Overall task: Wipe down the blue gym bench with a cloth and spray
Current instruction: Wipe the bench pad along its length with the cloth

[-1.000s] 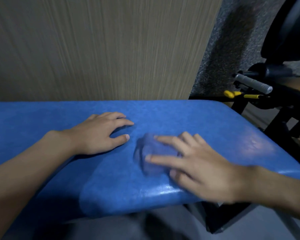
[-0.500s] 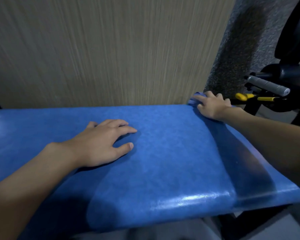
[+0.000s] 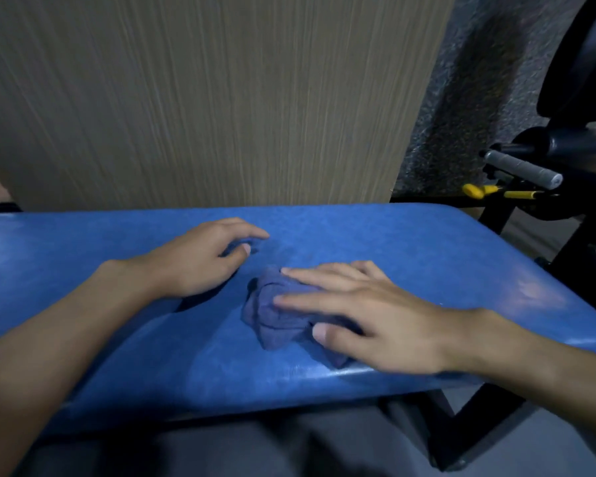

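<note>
My right hand lies flat on the bunched blue cloth, fingers spread and stretched out over the top of it, thumb tucked against its near edge — pressing it down onto the pad, not closed around it. The cloth is crumpled into a loose wad, sticking out to the left of my fingertips, near the middle of the bench and a little toward its near edge.

My left hand rests just to the left and slightly farther back, palm down on the bare vinyl, fingers loosely curled and holding nothing. It sits close to the cloth without touching it.

The blue bench runs left to right under both forearms, with a shiny patch toward its right end. Past its far edge stands a wood-grain wall panel. To the far right — dark gym machine parts, a grey knurled handle and a yellow-tipped pin.
</note>
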